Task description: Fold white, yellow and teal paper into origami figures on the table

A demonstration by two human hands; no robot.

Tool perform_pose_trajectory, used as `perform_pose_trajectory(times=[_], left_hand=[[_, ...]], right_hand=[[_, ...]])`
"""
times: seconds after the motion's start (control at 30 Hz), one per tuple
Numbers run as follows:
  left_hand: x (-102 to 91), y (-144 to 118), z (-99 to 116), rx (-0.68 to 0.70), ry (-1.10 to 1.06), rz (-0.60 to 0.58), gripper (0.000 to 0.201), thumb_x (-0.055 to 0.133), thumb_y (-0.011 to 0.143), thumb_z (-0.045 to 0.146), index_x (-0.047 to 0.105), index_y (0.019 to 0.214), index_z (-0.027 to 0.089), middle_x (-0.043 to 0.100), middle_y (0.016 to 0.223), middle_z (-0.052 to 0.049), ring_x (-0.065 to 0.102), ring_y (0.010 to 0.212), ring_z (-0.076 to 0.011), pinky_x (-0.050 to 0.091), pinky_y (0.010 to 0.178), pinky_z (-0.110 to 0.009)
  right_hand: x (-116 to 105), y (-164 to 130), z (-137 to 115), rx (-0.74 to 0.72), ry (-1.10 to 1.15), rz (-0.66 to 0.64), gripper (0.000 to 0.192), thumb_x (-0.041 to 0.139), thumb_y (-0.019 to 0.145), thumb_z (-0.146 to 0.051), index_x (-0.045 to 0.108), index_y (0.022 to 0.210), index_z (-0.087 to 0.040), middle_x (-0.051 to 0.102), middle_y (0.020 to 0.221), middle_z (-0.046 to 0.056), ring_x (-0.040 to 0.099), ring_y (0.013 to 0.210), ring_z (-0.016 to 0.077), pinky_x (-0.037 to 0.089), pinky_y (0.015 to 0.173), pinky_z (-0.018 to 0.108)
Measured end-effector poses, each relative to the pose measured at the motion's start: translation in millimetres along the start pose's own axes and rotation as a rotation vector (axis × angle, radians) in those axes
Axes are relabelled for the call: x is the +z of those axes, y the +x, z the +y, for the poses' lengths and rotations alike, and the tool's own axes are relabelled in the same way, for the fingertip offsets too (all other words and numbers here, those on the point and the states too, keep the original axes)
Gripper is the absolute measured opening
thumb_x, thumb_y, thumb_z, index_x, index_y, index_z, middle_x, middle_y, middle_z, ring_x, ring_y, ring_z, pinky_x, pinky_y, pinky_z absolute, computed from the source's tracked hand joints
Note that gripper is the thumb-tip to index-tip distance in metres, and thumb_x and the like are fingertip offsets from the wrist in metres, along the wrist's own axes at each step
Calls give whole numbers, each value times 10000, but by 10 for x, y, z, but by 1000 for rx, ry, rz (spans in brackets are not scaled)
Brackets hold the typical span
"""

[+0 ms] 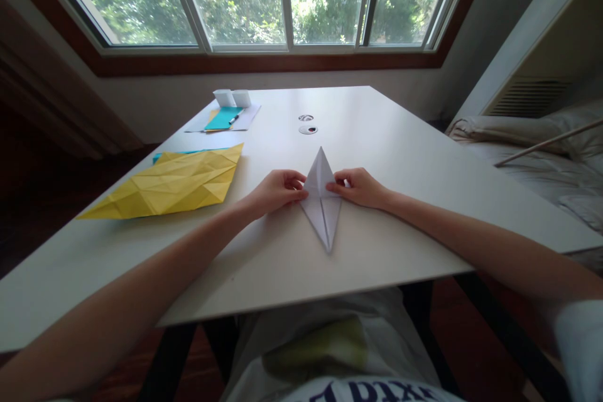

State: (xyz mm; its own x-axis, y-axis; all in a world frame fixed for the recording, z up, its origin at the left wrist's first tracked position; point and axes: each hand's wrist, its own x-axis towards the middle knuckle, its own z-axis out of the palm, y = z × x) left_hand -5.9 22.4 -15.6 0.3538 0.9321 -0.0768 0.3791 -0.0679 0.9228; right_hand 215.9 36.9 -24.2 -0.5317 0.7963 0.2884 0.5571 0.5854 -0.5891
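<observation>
A sheet of white paper folded into a long diamond (322, 210) lies on the white table in front of me, one point toward the window and one toward me. A slit runs down the middle of its near half. My left hand (282, 190) pinches the diamond's left corner between thumb and fingers. On the other side, my right hand (358, 187) has its thumb on top of the paper near the right corner, with the fingers curled at the edge.
To the left lies a large creased yellow paper (174, 182) with blue paper showing behind it. Farther back are two small white folded boxes (232, 98), blue paper (224, 118) and a pen (236, 117). Two round table fittings (308, 130) sit beyond the diamond.
</observation>
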Motion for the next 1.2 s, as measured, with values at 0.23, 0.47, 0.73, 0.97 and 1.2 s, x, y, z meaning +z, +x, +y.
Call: perform_pose_trajectory(times=[0.23, 0.47, 0.73, 0.97, 1.2], left_hand=[[24, 4, 25, 227, 423, 129, 262, 654, 687, 399, 590, 659, 147, 557, 593, 25, 467, 553, -90, 348, 510, -203], [56, 19, 46, 276, 490, 119, 292, 614, 710, 382, 545, 554, 144, 456, 515, 55, 370, 523, -75, 290, 500, -199], [113, 29, 81, 262, 474, 130, 260, 615, 690, 359, 564, 550, 146, 464, 507, 55, 383, 523, -78, 291, 512, -207], [159, 37, 106, 280, 506, 112, 256, 616, 680, 325, 517, 521, 150, 447, 499, 61, 377, 513, -76, 295, 513, -207], [173, 17, 112, 303, 538, 128, 211, 627, 692, 304, 560, 559, 154, 486, 523, 59, 398, 515, -77, 313, 521, -203]], right_hand=[[8, -3, 13, -41, 3, -1, 286, 516, 795, -364, 471, 588, -171, 467, 580, -34, 369, 553, 83, 307, 554, 221], [30, 1, -12, -120, 24, 20, 239, 562, 772, -365, 550, 643, -165, 506, 613, -30, 383, 558, 78, 308, 543, 214], [-16, 94, -151, -170, 44, 213, 279, 639, 726, -443, 588, 685, -172, 529, 627, -28, 404, 578, 82, 323, 555, 217], [-41, 100, -214, -181, 46, 320, 229, 635, 760, -373, 599, 650, -176, 568, 620, -20, 445, 586, 91, 353, 571, 234], [-82, 81, -274, -185, 134, 451, 213, 626, 772, -392, 653, 703, -193, 645, 700, 7, 487, 613, 108, 389, 582, 260]])
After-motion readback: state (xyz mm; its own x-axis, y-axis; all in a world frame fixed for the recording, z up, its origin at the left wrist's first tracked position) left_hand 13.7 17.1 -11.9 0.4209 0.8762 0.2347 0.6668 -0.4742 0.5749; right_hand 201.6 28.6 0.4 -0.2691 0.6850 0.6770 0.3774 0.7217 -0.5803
